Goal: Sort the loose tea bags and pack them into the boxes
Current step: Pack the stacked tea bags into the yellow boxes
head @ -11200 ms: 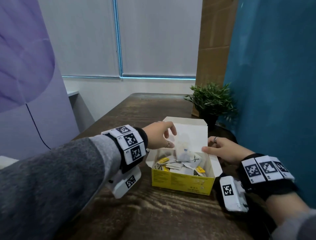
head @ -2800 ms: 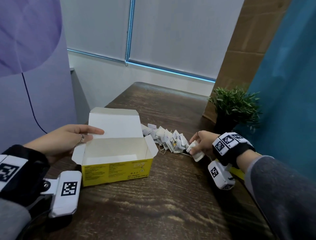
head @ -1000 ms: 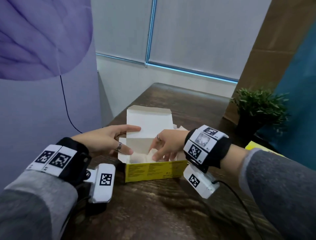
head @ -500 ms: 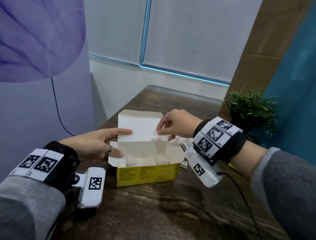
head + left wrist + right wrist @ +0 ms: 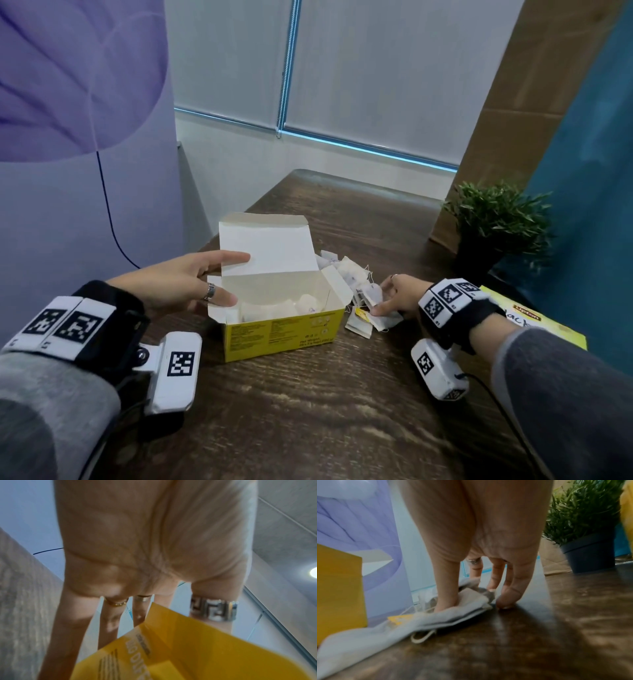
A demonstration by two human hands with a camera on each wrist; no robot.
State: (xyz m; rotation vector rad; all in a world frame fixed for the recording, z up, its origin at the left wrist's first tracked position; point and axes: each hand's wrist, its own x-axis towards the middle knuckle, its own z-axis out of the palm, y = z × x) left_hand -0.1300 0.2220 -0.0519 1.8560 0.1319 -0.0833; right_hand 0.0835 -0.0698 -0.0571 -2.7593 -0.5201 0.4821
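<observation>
An open yellow tea box [image 5: 281,330] stands mid-table with its white lid [image 5: 267,245] raised and several white tea bags [image 5: 284,307] inside. My left hand [image 5: 233,279] lies at the box's left side with straight fingers against the lid and the thumb by the side flap. In the left wrist view the fingers [image 5: 109,615] stretch out behind a yellow flap [image 5: 188,649]. A pile of loose tea bags [image 5: 349,274] lies right of the box. My right hand [image 5: 380,298] is down on the pile's near end, its thumb [image 5: 445,599] and fingers pinching a tea bag [image 5: 467,609].
A second yellow box [image 5: 534,325] lies flat at the right, behind my right wrist. A potted plant [image 5: 496,222] stands at the back right by a teal panel. A purple panel with a dark cable [image 5: 109,219] borders the table's left edge.
My right hand has moved from inside and above the box, right and down to the loose pile, and now pinches a tea bag. The left hand has stayed at the lid.
</observation>
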